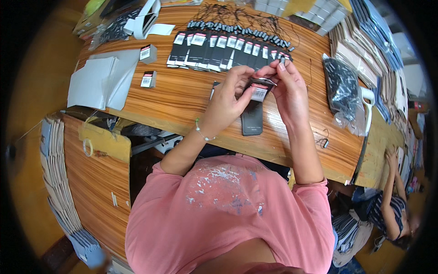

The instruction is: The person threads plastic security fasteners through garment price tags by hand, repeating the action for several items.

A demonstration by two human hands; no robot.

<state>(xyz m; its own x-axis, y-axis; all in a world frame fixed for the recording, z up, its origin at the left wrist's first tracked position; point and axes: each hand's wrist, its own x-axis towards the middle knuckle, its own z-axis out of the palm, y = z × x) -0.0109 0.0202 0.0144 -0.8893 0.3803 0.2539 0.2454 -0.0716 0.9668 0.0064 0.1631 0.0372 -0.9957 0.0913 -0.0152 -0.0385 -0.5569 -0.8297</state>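
Note:
My left hand (228, 93) is closed on a black hang tag (260, 92) with a white barcode sticker, gripping it near its top. Close beside it, my right hand (292, 91) pinches a small grey plastic end piece (282, 60), like those on the tag strings, between thumb and finger. Whether its cord passes through the tag cannot be made out. Below the hands, a stack of black tags (252, 124) lies on the wooden table. Beyond them stretches an overlapping row of black tags (221, 50) with barcode stickers, their grey-ended black strings (242, 13) spread behind.
Two small label stacks (147, 54) and white sheets (93, 77) lie at left. A clear bag of black strings (341, 84) sits at right beside a white plastic handle (366, 109). Folded garments (360, 59) are piled beyond. Another person (390, 205) is at far right.

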